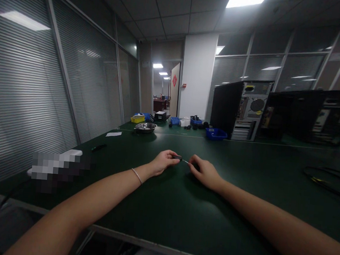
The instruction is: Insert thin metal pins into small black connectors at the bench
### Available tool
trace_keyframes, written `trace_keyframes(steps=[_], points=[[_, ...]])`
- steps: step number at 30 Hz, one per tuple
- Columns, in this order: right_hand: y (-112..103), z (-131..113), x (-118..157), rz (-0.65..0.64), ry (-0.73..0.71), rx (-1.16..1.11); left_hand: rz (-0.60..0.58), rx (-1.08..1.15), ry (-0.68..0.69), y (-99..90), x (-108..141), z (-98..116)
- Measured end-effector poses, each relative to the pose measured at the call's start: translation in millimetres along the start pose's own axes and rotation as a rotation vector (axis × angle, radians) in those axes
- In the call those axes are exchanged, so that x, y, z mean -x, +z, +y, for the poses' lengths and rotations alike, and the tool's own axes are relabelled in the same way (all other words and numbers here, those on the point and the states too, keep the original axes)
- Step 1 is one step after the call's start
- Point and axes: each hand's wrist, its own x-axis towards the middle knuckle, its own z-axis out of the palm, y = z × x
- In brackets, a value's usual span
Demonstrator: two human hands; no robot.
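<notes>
Above the middle of the green table, my left hand (pixel 163 163) is closed, its thumb and fingers pinching a small dark object (pixel 178 157). Its exact kind is too small to make out. My right hand (pixel 202 170) is just to the right, fingers curled and closed on the end of a thin, shiny metal rod (pixel 186 161). The rod's other end points at the dark object and seems to meet it; whether it goes inside I cannot tell. Most of what lies within my right fingers is hidden.
A steel bowl (pixel 145 127), yellow tray (pixel 137 119) and blue bin (pixel 215 134) stand at the back. A computer tower (pixel 242 109) rises behind right. Black cable (pixel 329 179) lies at right; a white, partly blurred-out object (pixel 73 153), dark pen-like item (pixel 99 148) and paper (pixel 113 134) lie left.
</notes>
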Motion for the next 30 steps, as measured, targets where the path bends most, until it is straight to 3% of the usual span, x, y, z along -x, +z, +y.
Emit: trace_keyframes(steps=[9, 19, 30], points=[[0.1, 0.1, -0.1, 0.028, -0.04, 0.023, -0.05, 0.001, 0.038, 2.0, 1.6, 3.9], [-0.2, -1.5, 0.4, 0.042, -0.102, 0.043, -0.072, -0.154, 0.135, 6.0, 3.4, -1.4], [-2.0, -1.3, 0.4, 0.027, -0.044, 0.097, -0.102, -0.354, 0.172, 6.4, 8.2, 6.4]])
